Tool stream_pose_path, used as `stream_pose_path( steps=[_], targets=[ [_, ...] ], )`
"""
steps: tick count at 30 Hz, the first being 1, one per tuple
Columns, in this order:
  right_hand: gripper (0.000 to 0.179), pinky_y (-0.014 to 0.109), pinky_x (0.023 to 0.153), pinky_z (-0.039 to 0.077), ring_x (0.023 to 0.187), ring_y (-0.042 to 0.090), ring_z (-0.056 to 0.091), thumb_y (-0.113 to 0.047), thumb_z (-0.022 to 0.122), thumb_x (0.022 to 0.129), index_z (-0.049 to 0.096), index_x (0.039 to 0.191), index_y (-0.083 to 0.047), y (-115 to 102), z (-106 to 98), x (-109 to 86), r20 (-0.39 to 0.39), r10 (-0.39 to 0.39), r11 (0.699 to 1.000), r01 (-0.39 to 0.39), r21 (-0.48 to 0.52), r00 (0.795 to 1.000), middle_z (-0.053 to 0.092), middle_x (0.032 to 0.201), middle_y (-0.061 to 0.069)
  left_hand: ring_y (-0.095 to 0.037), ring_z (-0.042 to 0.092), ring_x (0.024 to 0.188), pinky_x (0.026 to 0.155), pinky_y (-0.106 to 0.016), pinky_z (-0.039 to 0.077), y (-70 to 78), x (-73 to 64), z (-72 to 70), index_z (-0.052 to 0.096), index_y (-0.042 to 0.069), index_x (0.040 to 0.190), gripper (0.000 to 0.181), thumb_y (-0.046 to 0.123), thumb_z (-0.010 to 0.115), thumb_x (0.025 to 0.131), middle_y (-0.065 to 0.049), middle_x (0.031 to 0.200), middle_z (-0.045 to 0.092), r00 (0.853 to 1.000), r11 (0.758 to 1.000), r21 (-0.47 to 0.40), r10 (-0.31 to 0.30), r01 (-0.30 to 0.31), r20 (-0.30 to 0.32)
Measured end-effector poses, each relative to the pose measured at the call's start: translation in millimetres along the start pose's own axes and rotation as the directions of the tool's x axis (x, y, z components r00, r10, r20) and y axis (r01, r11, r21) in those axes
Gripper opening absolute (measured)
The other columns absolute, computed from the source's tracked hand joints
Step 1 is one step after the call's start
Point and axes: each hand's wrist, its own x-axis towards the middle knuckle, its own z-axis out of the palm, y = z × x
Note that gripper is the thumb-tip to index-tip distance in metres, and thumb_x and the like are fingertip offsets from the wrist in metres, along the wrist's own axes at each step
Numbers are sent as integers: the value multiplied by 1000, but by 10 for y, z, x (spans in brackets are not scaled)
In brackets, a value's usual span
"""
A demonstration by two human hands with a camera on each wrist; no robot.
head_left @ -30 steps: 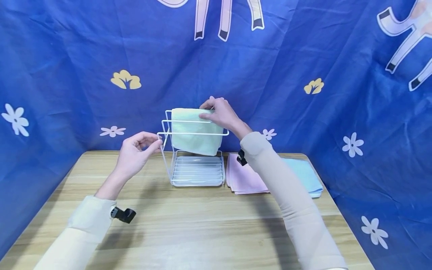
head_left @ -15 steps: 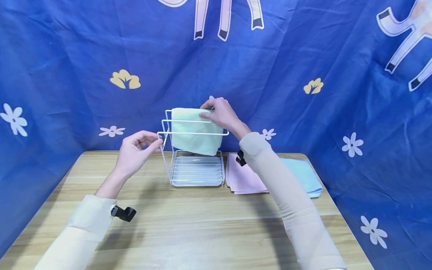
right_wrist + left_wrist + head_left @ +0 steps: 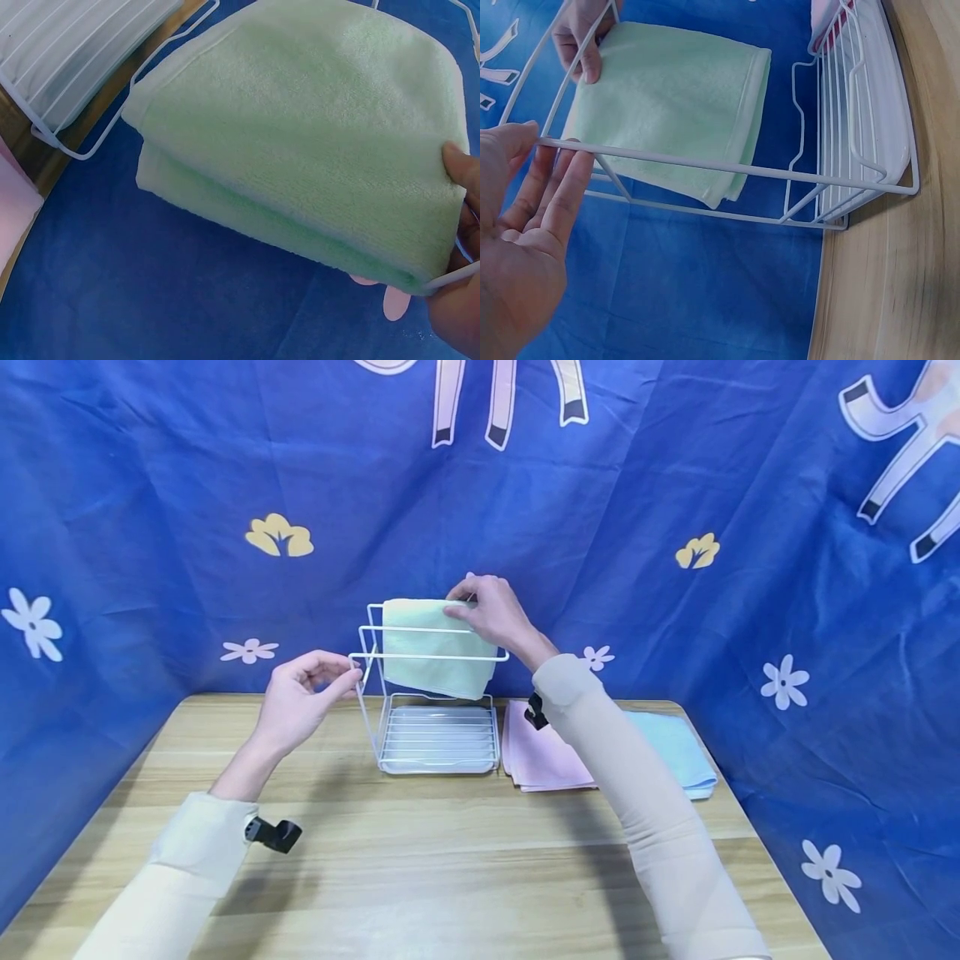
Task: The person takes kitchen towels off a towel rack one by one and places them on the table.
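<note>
A pale green towel (image 3: 438,675) hangs folded over the rear top bar of a white wire rack (image 3: 427,657). My right hand (image 3: 497,614) pinches the towel's upper right edge at that bar, thumb on the near face. In the right wrist view the two hanging layers of the towel (image 3: 300,127) show, one lower than the other. My left hand (image 3: 300,697) holds the rack's front left top corner between thumb and fingers. The left wrist view has this hand (image 3: 532,217) on the white wire, the towel (image 3: 675,97) beyond it.
A shallow pale tray (image 3: 438,768) sits in the rack's base under thin wires. To the right lie a folded pink cloth (image 3: 542,756) and a folded light blue cloth (image 3: 670,745), partly behind my right forearm. A blue printed curtain (image 3: 450,527) surrounds the wooden table (image 3: 420,860).
The green towel's lower front edge has risen slightly, and its top has shifted a touch to the right. Both hands keep nearly the same places.
</note>
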Motion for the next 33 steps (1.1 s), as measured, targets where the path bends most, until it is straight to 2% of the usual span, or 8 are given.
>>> stream_pose_path(
  steps=[5,10,17,22,31,33],
  targets=[
    [16,31,99,60,118,19,71,-24,77,99,82,108,-12,3,-17,-9,-19,-14,1000,14,-11,1000,80,109,4,-3,75,76,71,-17,66,6,-2,4,72,-5,109,17,8,74,99,4,90,79,1000,1000,-3,6,-6,-1],
    [17,31,89,60,101,18,72,-26,77,98,82,109,-13,3,-63,-26,-42,-24,1000,23,-20,999,80,109,3,-2,75,76,72,-18,66,21,-2,8,71,-6,109,18,8,73,99,9,89,78,1000,1000,-8,7,-7,6],
    [17,30,88,61,100,18,73,-25,79,97,82,109,-13,0,-154,-44,-65,-26,1000,26,-2,998,81,110,4,-4,76,76,72,-18,66,31,-2,9,71,-7,109,18,9,73,99,14,88,76,1000,1000,-7,8,-8,6],
    [18,28,83,61,97,18,75,-23,80,96,82,109,-10,2,-225,-60,-109,-20,999,24,39,994,82,110,7,-4,76,76,72,-18,66,23,-5,3,70,-7,109,18,8,73,99,11,88,77,1000,1000,-11,7,-7,2],
    [20,17,68,52,85,16,72,-20,81,95,82,110,-8,-28,-362,-120,-157,-20,996,34,87,987,82,106,11,-9,77,77,71,-19,67,20,-9,-6,71,-7,108,16,6,73,98,3,90,79,1000,1000,-23,4,-4,2],
    [19,17,67,51,81,14,70,-20,81,94,82,109,-8,-36,-393,-132,-168,-26,995,42,87,985,82,104,11,-9,77,77,71,-19,66,24,-12,-8,71,-7,108,17,6,73,99,4,90,78,1000,1000,-20,3,-3,3]
  ],
)
